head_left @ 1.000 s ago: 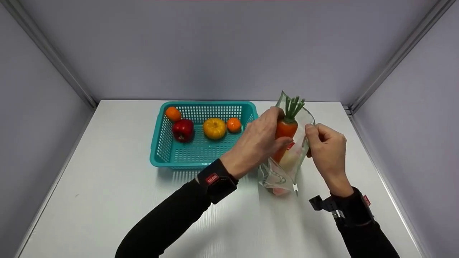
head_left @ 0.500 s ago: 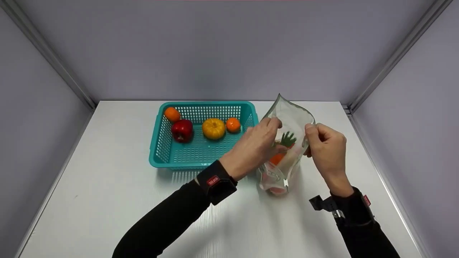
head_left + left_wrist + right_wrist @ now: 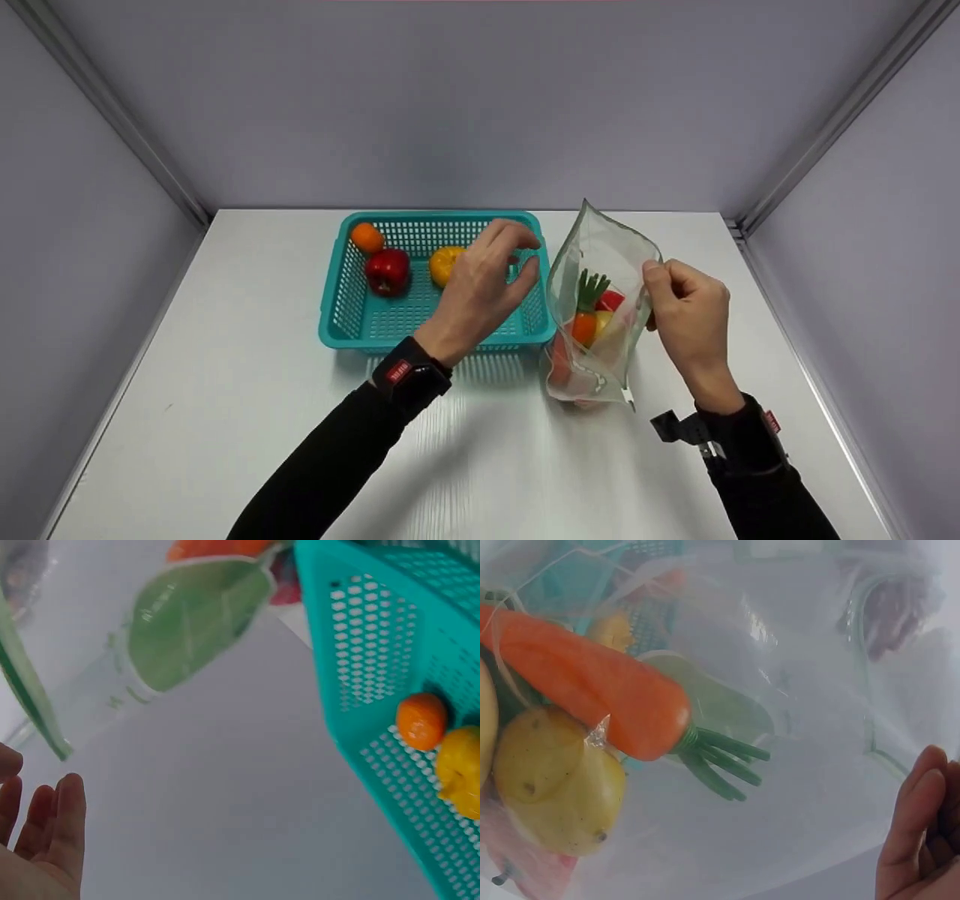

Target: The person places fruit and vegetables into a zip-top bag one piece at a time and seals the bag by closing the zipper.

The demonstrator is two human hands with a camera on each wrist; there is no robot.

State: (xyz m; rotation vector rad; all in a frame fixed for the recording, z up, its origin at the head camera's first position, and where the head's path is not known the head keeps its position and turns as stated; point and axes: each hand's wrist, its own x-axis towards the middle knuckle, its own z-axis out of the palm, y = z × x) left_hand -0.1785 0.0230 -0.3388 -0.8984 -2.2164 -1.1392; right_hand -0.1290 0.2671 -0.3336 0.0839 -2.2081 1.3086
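Observation:
My right hand (image 3: 688,319) pinches the rim of a see-through bag (image 3: 604,232) between thumb and fingers. The bag's mouth gapes upward. Inside it a carrot (image 3: 622,686) leans with its green stalks (image 3: 724,761) up, beside a yellow potato (image 3: 559,780) and some red produce (image 3: 610,301). My left hand (image 3: 487,281) hovers over the right part of the turquoise basket (image 3: 328,300), fingers loosely bent and holding nothing. It hides part of a small yellow pumpkin (image 3: 442,264) in the head view. A small orange (image 3: 421,721) appears beside the pumpkin in the left wrist view.
A red bell pepper (image 3: 388,271) and another orange (image 3: 367,238) lie in the basket's left half. The bag stands close against the basket's right end on a white table (image 3: 187,420). Grey walls (image 3: 450,105) rise behind and at both sides.
The left hand lowered the carrot into the bag and let go of it, then moved left over the basket. The right hand keeps hold of the bag's rim.

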